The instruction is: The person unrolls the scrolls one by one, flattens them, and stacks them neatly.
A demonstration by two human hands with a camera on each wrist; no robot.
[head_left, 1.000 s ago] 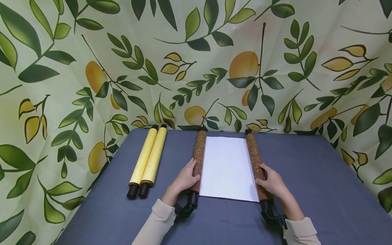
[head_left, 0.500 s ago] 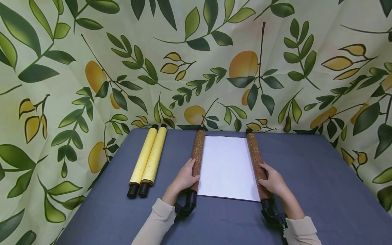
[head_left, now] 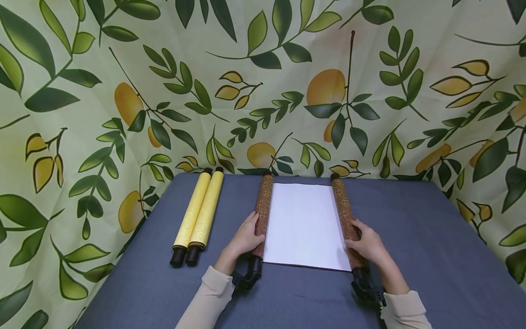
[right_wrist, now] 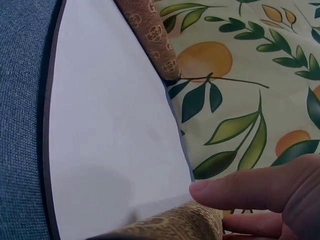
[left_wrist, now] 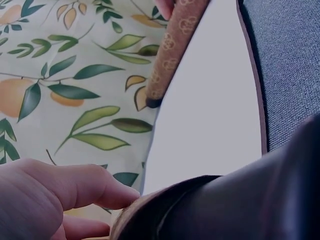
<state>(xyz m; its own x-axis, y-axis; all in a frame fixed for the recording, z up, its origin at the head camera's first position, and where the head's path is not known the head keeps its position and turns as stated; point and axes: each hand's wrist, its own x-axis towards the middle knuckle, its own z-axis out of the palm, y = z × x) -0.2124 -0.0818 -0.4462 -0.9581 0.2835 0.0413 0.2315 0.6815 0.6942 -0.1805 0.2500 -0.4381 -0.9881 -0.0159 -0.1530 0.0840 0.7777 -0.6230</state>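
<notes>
In the head view a brown patterned scroll lies partly unrolled, with blank white paper (head_left: 306, 224) spread between its left roll (head_left: 265, 196) and right roll (head_left: 341, 198). My left hand (head_left: 245, 235) grips the left roll near its lower end, thumb on the inner side. My right hand (head_left: 367, 241) holds the right roll in the same way. The left wrist view has my thumb (left_wrist: 95, 185) against the near roll. From the right wrist, my other thumb (right_wrist: 245, 189) touches the roll by the paper's edge. The fingers' far sides are hidden by the rolls.
Two yellow scrolls (head_left: 207, 210) with black end knobs lie side by side at the left of the blue-grey tablecloth (head_left: 135, 292). Behind the table hangs a cloth (head_left: 230, 109) printed with leaves and oranges. Black wrist mounts (head_left: 248, 274) sit beneath my hands.
My left hand has shifted slightly left with its roll, and my right hand slightly right with the other. The strip of white paper between them has grown wider. The yellow scrolls stay put.
</notes>
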